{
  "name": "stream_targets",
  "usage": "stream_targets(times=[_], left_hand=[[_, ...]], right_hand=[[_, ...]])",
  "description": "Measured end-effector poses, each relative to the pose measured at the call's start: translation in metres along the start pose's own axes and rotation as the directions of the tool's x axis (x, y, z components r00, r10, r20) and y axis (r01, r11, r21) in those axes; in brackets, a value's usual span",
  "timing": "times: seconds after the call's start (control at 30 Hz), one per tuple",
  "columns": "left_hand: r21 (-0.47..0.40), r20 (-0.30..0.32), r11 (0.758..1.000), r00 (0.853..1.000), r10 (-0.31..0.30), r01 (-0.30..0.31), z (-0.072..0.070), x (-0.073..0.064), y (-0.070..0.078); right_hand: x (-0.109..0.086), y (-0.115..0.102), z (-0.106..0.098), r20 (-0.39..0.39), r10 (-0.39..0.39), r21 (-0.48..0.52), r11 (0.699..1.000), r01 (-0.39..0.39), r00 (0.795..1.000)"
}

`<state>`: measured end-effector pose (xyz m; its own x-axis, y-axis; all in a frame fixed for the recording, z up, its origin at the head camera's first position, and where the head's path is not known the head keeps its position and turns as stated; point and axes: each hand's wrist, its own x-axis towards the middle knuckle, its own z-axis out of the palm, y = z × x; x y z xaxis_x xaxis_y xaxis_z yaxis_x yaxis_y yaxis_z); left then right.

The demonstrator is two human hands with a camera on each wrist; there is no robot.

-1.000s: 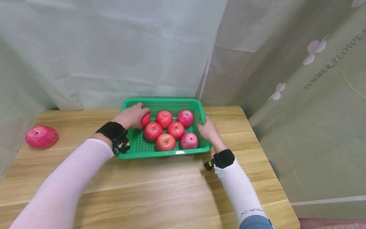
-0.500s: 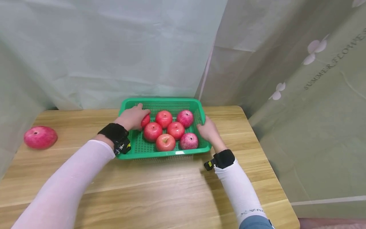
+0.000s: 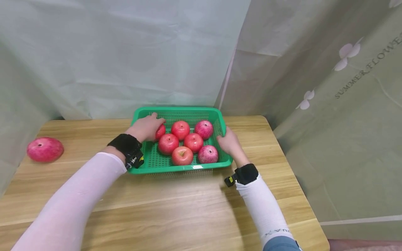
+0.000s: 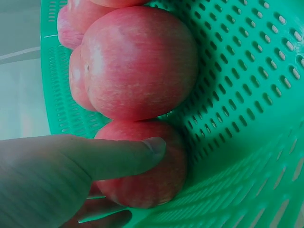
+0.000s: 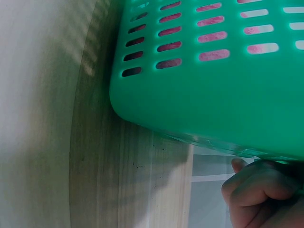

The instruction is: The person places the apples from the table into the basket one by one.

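A green plastic basket (image 3: pixel 176 169) holds several red apples (image 3: pixel 182 156). My left hand (image 3: pixel 145 127) reaches into its far left corner and grips an apple (image 3: pixel 160 131) there. In the left wrist view, the thumb (image 4: pixel 128 156) lies across this apple (image 4: pixel 142 190), with fingers behind it. The held apple touches a larger-looking apple (image 4: pixel 142 61) beside it. At the basket's right end, my right hand (image 3: pixel 230 143) holds the rim, thumb on the inner side. The right wrist view shows curled fingers (image 5: pixel 261 190) at the rim; the thumb's full contact is hidden.
Another apple (image 3: pixel 45 149) lies alone on the wooden table (image 3: pixel 163 216), far to the left. A pale curtain (image 3: pixel 141 62) hangs behind the table, and a printed one (image 3: pixel 355 139) hangs along its right side.
Almost nothing differs. The left hand and its apple have shifted only slightly within the corner, while the right hand stays on the rim.
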<state>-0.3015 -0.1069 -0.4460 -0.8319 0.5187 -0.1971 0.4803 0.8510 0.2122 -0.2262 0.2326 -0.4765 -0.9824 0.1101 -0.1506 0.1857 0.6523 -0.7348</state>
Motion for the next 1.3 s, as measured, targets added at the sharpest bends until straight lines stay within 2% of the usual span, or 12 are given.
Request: stream_targets(times=[0.27,0.6,0.83,1.07,1.3], left_hand=[[0.022,0.003,1.0,1.0,0.0,0.0,-0.006,-0.005,0.0],[-0.017,0.047,1.0,0.999,-0.024,0.025,-0.01,-0.01,-0.002],[-0.04,0.037,0.999,0.999,0.005,-0.004,-0.014,-0.019,-0.003],[-0.106,0.005,0.993,0.999,0.042,-0.041,-0.021,-0.026,-0.003],[-0.162,0.012,0.985,0.998,0.063,-0.06,-0.026,-0.031,-0.004]], right_hand=[[-0.002,-0.004,0.0,0.006,0.003,0.004,1.0,-0.003,1.0],[-0.003,-0.007,0.001,0.01,-0.004,0.001,1.0,0.004,1.0],[-0.003,-0.007,0.002,0.015,-0.001,0.0,1.0,0.001,1.0],[-0.003,-0.006,0.001,0.017,0.011,-0.002,1.0,-0.011,1.0],[-0.001,0.0,0.0,0.005,0.008,-0.005,1.0,-0.008,1.0]])
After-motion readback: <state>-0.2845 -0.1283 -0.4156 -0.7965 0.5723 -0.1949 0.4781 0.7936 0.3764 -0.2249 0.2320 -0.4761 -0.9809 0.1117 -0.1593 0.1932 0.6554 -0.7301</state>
